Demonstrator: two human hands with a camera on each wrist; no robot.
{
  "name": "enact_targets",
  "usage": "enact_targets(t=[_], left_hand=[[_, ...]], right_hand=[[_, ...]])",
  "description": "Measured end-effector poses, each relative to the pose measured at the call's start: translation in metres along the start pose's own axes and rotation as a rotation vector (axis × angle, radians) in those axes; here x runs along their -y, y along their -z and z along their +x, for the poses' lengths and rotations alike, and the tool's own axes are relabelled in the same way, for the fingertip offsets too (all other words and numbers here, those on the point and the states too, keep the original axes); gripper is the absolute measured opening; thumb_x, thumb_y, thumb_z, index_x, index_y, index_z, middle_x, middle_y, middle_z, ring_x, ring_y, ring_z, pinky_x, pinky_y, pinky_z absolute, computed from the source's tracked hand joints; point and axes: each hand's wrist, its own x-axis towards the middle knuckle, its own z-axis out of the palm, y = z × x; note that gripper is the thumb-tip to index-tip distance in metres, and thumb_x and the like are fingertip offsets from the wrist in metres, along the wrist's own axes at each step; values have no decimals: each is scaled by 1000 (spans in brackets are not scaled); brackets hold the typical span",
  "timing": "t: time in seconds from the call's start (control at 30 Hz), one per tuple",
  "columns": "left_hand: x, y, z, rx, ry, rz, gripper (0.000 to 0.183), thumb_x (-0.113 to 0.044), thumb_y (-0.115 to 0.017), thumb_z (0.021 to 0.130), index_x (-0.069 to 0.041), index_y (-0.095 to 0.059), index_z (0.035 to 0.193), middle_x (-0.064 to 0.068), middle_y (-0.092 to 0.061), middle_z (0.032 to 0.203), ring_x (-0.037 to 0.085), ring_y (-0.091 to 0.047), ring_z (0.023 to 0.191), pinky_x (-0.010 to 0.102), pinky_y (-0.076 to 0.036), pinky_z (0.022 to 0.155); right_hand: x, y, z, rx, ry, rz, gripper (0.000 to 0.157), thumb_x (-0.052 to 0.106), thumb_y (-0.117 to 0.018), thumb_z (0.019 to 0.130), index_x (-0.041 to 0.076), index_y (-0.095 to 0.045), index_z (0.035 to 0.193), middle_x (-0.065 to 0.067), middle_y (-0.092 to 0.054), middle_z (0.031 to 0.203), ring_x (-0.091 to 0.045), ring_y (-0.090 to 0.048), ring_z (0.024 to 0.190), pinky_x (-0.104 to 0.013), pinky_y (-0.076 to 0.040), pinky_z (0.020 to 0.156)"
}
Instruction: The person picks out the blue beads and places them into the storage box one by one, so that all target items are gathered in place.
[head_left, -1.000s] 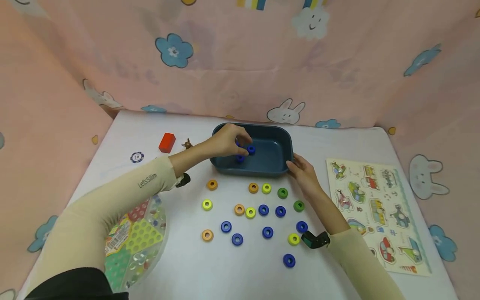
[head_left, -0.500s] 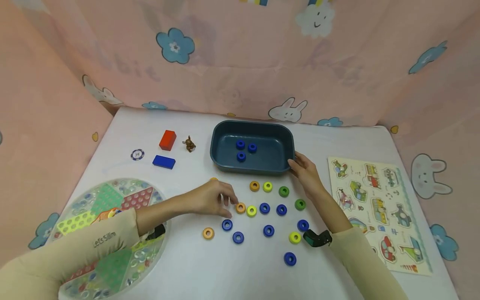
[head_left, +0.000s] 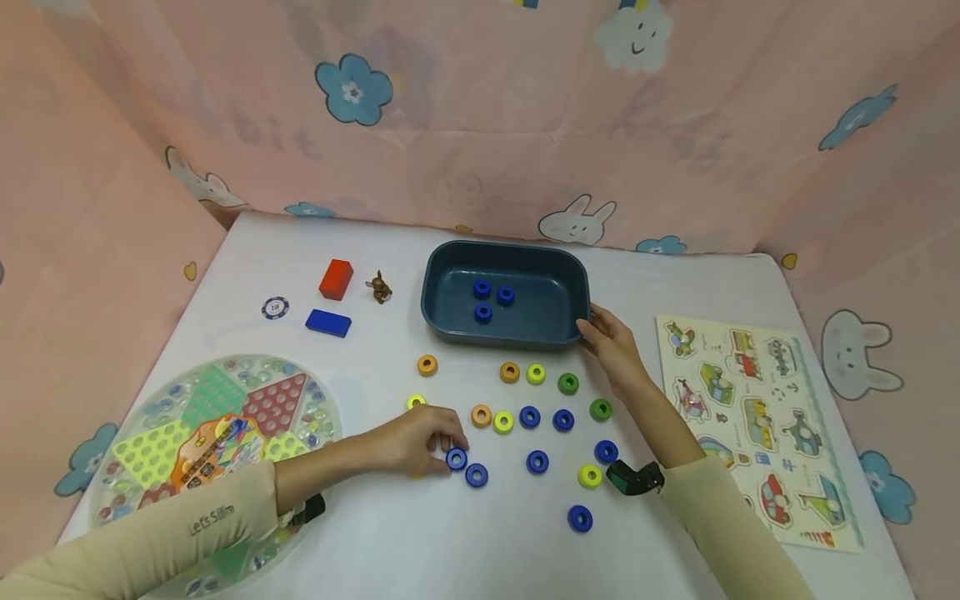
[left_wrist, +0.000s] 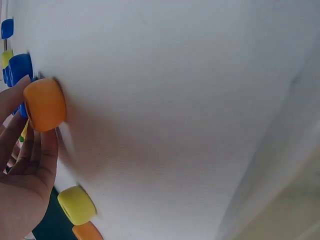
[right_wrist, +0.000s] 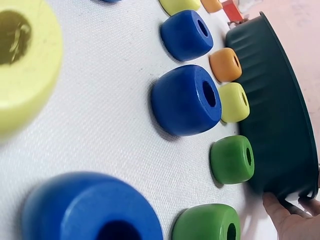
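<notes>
My left hand (head_left: pixel 416 437) is at the table's middle, with thumb and fingertips pinching a blue bead (head_left: pixel 456 459). That bead is still at table level. A second blue bead (head_left: pixel 476 475) lies just to its right. In the left wrist view an orange bead (left_wrist: pixel 46 105) partly covers the fingertips and the held bead. My right hand (head_left: pixel 613 346) holds the right front corner of a dark teal tray (head_left: pixel 510 340), thumb on the near side; the right wrist view shows the fingertips at the tray wall (right_wrist: pixel 275 115). Several blue beads (head_left: pixel 483 313) sit inside the tray.
Loose beads in orange (head_left: pixel 427 365), yellow (head_left: pixel 536 373), green (head_left: pixel 567 383) and blue (head_left: pixel 580 518) are spread before the tray. A round marble board (head_left: pixel 217 450) lies left, a picture puzzle (head_left: pixel 757 425) right. Red (head_left: pixel 335 279) and blue blocks (head_left: pixel 327 323), a figurine (head_left: pixel 379 287) and a chip (head_left: pixel 275 307) stand back left.
My left hand has come out from over the tray, moved toward the front of the table and taken hold of a blue bead. The right hand stays on the tray corner.
</notes>
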Motion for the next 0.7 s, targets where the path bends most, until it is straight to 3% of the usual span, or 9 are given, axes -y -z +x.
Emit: enact_targets(t=[0.17,0.3,0.47,0.7], left_hand=[[-4,8,3,-31,2,26,29,-2,-79,70,-9,-70,97,-5,-59,85,16,-56,75,25,-48,63],[-10,28,15,-102,-19,36,30,-5,-80,70,-10,-70,97,-6,-62,90,18,-58,81,30,-50,70],[-18,62,41,-175,-76,18,32,-7,-80,71,-8,-69,101,-4,-64,94,17,-59,84,31,-51,74],[-30,105,88,-255,-62,33,33,-9,-80,72,-5,-69,102,1,-64,95,17,-61,82,25,-51,69]], right_hand=[[0,0,0,5,-7,7,54,19,-48,98,5,-26,145,-13,-30,146,-23,-36,129,-31,-37,99],[0,-1,-1,3,6,13,53,18,-48,97,5,-28,144,-13,-32,145,-23,-38,128,-29,-39,97],[-1,0,-2,10,17,28,52,16,-48,97,4,-28,144,-14,-32,145,-24,-38,128,-29,-39,97],[0,0,-2,8,19,17,52,16,-48,97,4,-28,144,-14,-32,145,-23,-39,127,-29,-39,97]])
